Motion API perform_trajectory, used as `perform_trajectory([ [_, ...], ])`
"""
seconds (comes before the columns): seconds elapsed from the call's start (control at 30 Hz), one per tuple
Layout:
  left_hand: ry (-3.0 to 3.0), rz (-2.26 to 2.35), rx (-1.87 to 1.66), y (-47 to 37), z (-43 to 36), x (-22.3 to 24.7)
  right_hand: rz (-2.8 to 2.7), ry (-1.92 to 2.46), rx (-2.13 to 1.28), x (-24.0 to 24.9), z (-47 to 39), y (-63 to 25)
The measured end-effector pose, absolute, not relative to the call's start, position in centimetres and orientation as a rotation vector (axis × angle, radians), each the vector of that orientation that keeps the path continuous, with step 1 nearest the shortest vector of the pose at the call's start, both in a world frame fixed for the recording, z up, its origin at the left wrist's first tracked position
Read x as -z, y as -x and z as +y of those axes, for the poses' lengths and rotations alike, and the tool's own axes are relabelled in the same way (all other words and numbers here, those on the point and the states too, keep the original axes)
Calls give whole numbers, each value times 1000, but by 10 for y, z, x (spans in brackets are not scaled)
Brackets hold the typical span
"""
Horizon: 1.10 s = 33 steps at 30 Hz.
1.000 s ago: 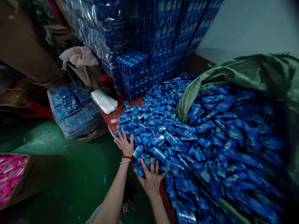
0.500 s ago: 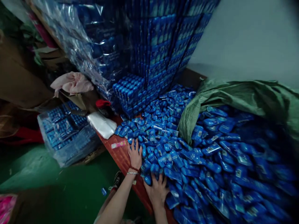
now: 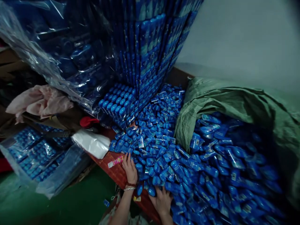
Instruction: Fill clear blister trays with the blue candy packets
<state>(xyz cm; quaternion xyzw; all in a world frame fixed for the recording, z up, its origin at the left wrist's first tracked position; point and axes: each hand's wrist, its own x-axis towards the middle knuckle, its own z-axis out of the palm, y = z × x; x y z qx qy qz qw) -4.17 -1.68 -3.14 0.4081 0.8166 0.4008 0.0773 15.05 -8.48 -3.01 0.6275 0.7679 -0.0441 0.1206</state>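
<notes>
My left hand [image 3: 130,170] lies at the near left edge of a big heap of small blue bottles [image 3: 178,165], fingers stretched out and touching the bottles there. A beaded bracelet circles that wrist. Lower down, my right hand [image 3: 161,200] rests against the near side of the same heap with its fingers spread. Neither hand is closed round a bottle. Several bottles lie between the two hands. The heap sits on a reddish-brown table top [image 3: 110,170] and runs into the mouth of a green woven sack [image 3: 211,93].
Behind the heap rises a tall stack of blue bottles [image 3: 150,56], partly under clear plastic film. A folded white plastic sheet [image 3: 91,143] and a red item [image 3: 89,121] lie left. Further left are a pink cloth [image 3: 42,100] and a film-wrapped bottle pack [image 3: 37,153]. Green floor [image 3: 77,200] shows below.
The view has shifted, and the stack and left-hand items appear larger. Both hands remain at the heap's near edge, sitting slightly lower in the picture, with fingers still spread.
</notes>
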Motion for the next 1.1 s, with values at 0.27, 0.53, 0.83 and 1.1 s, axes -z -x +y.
perform_trajectory([
  [0.27, -1385, 2371, -1232, 93, 2, -9, 2197, -1847, 190, 10, -79, -142],
  [0.53, -1375, 2614, -988, 188, 85, -23, 2179, -1851, 320, 16, -77, -145],
  [0.83, -1190, 2629, -333, 197, 121, -22, 2164, -1878, 351, 9, -76, -139],
  [1.1, -1228, 2438, -771, 175, 95, -51, 2168, -1884, 423, 6, -73, -139],
])
